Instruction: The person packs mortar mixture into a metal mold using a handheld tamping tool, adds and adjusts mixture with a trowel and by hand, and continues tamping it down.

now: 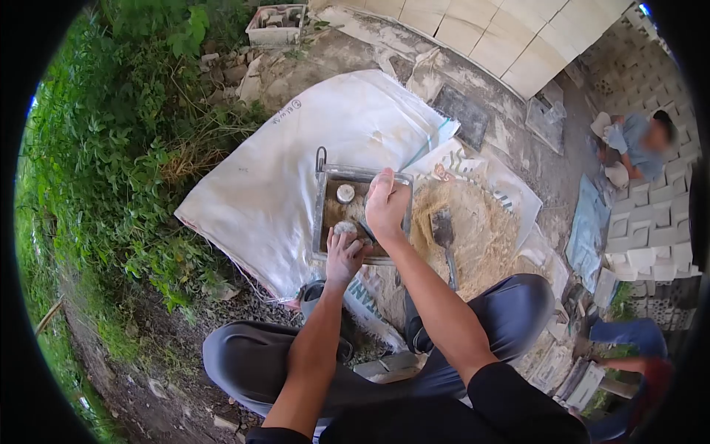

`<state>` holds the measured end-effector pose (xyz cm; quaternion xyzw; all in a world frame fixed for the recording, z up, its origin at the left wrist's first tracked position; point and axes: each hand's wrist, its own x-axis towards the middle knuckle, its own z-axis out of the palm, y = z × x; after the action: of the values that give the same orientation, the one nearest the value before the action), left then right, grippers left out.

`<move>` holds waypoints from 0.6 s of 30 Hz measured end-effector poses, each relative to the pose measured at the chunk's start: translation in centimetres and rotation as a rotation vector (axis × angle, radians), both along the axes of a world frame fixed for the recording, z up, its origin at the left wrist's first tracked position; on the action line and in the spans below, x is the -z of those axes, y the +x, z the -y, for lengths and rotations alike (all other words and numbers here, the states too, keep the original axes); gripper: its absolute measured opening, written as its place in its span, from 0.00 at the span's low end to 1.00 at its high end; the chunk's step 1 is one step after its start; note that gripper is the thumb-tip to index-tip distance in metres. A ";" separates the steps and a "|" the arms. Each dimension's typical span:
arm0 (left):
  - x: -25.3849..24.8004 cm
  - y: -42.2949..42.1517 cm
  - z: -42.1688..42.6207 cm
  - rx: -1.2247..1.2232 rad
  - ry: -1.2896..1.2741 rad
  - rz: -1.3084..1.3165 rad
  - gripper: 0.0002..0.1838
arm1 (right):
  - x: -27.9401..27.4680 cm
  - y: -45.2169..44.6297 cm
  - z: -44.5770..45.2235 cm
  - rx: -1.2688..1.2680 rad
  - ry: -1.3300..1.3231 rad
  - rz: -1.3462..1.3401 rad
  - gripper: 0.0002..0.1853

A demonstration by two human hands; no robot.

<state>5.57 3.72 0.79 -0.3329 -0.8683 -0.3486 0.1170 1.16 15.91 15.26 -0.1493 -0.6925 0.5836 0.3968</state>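
A rectangular metal frame (319, 214) packed with brown sand stands between my knees, with a metal loop at its far left corner. One pale round plug (345, 194) sits upright in the sand. Closer to me, the fingers of my left hand (345, 255) curl over a second pale round piece (345, 227). My right hand (387, 206) is a fist above the frame's right side. A dark edge shows below that fist; what it holds is hidden.
White woven sacks (259, 177) lie under the frame. To the right, a trowel (442, 228) rests on a heap of pale sand (481, 237). Plants (133, 148) grow at left. One person (640, 144) sits by stacked white blocks (651, 222); another's leg (629, 331) shows lower right.
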 end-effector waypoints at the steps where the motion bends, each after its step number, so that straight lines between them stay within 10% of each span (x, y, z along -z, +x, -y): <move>1: -0.1 0.1 -0.2 -0.002 0.010 0.012 0.11 | -0.4 -0.2 -0.3 -0.025 -0.099 0.047 0.26; 16: 0.8 0.0 -0.4 -0.071 -0.005 0.029 0.05 | -6.1 5.9 -0.1 0.149 -0.297 -0.011 0.29; 18: 0.2 0.1 -0.3 -0.083 -0.036 0.011 0.06 | -0.4 5.7 0.0 0.124 -0.239 -0.126 0.29</move>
<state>5.71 4.01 0.54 -0.2970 -0.8880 -0.3295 0.1207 6.82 15.89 15.65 -0.2011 -0.5814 0.6444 0.4542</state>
